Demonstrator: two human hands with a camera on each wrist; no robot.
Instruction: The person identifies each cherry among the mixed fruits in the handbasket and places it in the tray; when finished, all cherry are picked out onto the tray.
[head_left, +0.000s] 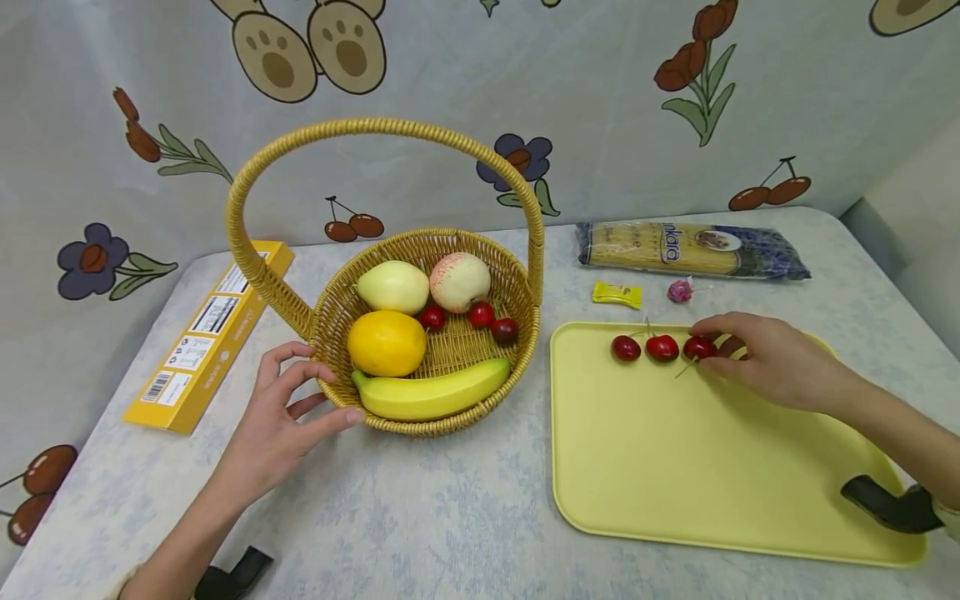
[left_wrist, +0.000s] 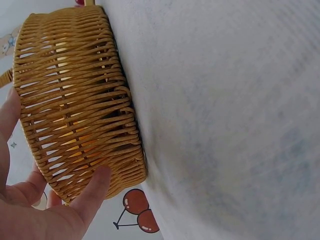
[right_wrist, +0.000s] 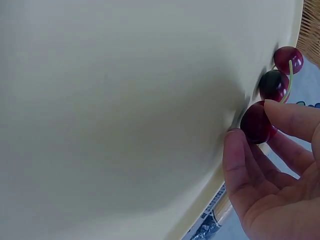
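Note:
A wicker basket (head_left: 438, 429) with a tall hoop handle holds a banana (head_left: 435, 392), a yellow lemon-like fruit (head_left: 387, 343), a pale green pear-like fruit (head_left: 393, 287), a pinkish peach-like fruit (head_left: 460, 282) and several cherries (head_left: 481, 314). My left hand (head_left: 281, 417) rests against the basket's near left side, fingers spread along the rim and the outer wall. On the yellow tray (head_left: 675, 475), my right hand (head_left: 780, 362) pinches a dark red cherry (right_wrist: 256, 123) between thumb and fingers near the far edge. Two more cherries lie beside it, the closer one (head_left: 662, 348) and the farther one (head_left: 626, 348).
Behind the tray lie a bag of spaghetti (head_left: 697, 250), a yellow wrapped candy (head_left: 617, 294) and a pink wrapped candy (head_left: 680, 290). A long yellow box (head_left: 210, 337) sits left of the basket. Patterned cloth (head_left: 450, 67) hangs along the table's back.

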